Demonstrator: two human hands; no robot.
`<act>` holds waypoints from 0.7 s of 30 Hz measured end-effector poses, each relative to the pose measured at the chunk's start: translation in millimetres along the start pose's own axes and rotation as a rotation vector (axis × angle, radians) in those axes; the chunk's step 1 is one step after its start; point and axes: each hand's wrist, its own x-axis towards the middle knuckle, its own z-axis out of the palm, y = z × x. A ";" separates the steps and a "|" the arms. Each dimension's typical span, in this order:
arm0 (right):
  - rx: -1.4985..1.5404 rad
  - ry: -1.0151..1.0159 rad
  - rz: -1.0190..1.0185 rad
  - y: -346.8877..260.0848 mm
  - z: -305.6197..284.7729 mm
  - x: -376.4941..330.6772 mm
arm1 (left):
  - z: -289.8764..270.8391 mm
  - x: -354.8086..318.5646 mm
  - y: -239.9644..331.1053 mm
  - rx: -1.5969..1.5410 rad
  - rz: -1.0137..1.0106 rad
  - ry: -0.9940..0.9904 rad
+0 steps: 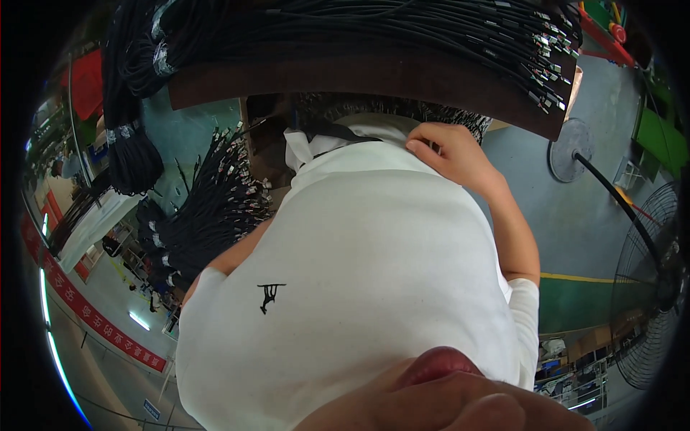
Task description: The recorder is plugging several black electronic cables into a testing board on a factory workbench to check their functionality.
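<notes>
My right hand (454, 152) is at the front of my waist, against the lower edge of my white shirt (388, 223). Its fingers are curled in, and whatever they may hold is hidden. Only part of my left forearm (244, 248) shows beside the shirt; the left hand is hidden behind my body. A white crumpled cloth (297, 148) and a dark strap (338, 132) lie at my waist. Just beyond, black cables (374, 32) with metal-ended connectors (550, 61) lie on a dark brown tabletop (374, 77).
Tied black cable bundles (133, 154) hang at the table's left end. More cables with connectors (208, 205) are heaped at my left. On the right, a black standing fan (650, 287) has a round base (571, 149) on the grey floor. A red banner (100, 323) runs along the far left.
</notes>
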 end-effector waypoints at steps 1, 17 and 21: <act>-0.007 -0.007 -0.009 -1.3 -4.2 1.0 | 1.8 -2.3 -1.1 -0.019 -0.006 0.004; 0.116 -0.481 0.321 192.1 64.6 -163.1 | 0.5 -24.2 3.2 -0.183 -0.001 -0.001; -0.055 -0.576 0.299 236.9 96.9 -173.1 | -10.5 -38.0 6.0 -0.181 -0.010 -0.035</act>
